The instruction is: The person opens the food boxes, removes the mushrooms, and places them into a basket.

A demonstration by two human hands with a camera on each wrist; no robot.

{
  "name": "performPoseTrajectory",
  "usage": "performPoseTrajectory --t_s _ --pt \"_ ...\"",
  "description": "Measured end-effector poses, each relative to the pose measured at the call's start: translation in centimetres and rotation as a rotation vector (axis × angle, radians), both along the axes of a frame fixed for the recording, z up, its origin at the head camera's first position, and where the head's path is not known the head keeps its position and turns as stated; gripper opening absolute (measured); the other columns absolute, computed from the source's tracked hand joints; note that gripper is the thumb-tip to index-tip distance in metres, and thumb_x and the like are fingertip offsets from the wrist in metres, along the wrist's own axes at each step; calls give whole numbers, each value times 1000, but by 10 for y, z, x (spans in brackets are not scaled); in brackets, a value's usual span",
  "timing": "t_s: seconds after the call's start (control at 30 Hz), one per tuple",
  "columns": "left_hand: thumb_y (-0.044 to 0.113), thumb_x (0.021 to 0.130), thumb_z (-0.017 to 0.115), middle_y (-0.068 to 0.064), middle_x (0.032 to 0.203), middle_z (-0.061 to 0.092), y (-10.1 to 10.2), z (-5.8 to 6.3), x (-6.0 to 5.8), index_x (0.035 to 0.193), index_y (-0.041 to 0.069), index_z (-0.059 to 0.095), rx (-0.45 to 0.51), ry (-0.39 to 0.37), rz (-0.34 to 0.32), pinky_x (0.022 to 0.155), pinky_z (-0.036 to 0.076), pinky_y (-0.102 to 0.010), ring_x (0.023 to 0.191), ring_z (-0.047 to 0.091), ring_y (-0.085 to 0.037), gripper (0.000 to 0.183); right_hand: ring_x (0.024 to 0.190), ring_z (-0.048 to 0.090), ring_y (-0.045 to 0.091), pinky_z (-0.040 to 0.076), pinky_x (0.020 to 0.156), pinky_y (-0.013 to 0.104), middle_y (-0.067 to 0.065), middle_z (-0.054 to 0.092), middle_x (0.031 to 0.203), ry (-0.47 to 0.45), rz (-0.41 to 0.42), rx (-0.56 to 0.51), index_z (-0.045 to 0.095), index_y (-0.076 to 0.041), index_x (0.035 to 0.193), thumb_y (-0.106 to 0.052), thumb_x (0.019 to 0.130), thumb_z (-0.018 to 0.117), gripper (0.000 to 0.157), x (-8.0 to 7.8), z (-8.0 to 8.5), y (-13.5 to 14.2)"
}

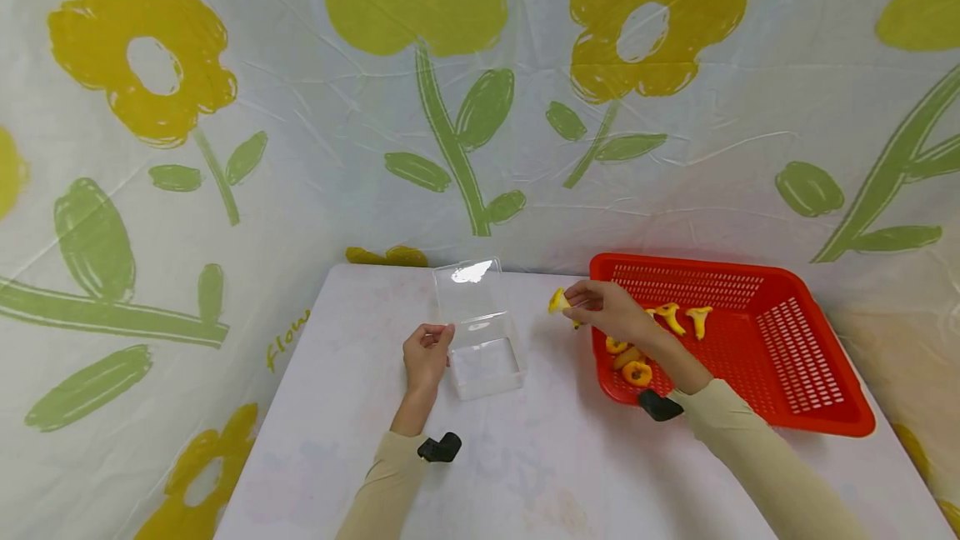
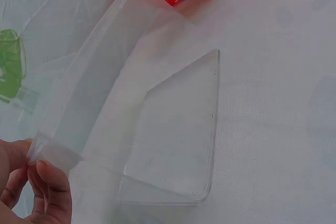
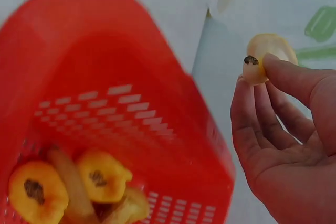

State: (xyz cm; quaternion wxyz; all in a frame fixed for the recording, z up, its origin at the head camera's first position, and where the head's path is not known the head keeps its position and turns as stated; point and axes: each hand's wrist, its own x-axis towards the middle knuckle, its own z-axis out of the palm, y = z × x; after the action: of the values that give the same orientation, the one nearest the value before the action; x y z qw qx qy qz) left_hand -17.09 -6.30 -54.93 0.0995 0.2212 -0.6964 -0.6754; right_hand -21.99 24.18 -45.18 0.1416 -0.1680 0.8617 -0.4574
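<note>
My left hand pinches the left rim of a clear plastic box between thumb and fingers. The box stands on the table with its hinged lid tipped back; nothing lies inside it. In the left wrist view, the box wall rises from the fingers of that hand. My right hand holds a yellow funnel-shaped mushroom in the air, just past the left edge of the red basket. The right wrist view shows this mushroom between thumb and fingertips, its dark stem end facing the camera.
The red slotted basket fills the right part of the white table. Several yellow and orange mushrooms lie in its left half, and one mushroom sits nearer its back. A flower-printed cloth hangs behind the table.
</note>
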Motion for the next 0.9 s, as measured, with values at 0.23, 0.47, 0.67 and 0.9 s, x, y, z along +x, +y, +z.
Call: performPoseTrajectory --t_s 0.23,0.47,0.67,0.9 --pt "14 94 77 -9 81 65 3 -1 3 95 -1 68 -6 -6 13 46 41 -18 48 46 -9 18 115 63 38 58 90 35 24 64 126 -1 -31 29 56 7 135 -18 100 68 45 -3 -3 39" --pt "15 94 77 -6 79 63 6 -3 7 95 1 68 -24 -21 29 46 41 -18 48 46 -10 16 120 60 44 57 94 37 27 61 130 -42 -73 25 51 8 139 -25 103 64 50 -5 -4 72" --pt "16 95 76 -5 79 62 9 -2 10 95 2 69 -35 -24 36 47 41 -19 49 47 -11 16 123 57 46 57 92 32 30 58 133 -75 -103 47 48 9 141 -29 105 61 54 -7 -7 94" --pt "16 95 76 -5 78 62 12 -2 13 95 2 69 -40 -23 40 47 41 -18 49 46 -10 16 115 61 45 56 82 25 34 56 133 -98 -134 93 45 12 141 -30 106 59 57 -9 -13 120"
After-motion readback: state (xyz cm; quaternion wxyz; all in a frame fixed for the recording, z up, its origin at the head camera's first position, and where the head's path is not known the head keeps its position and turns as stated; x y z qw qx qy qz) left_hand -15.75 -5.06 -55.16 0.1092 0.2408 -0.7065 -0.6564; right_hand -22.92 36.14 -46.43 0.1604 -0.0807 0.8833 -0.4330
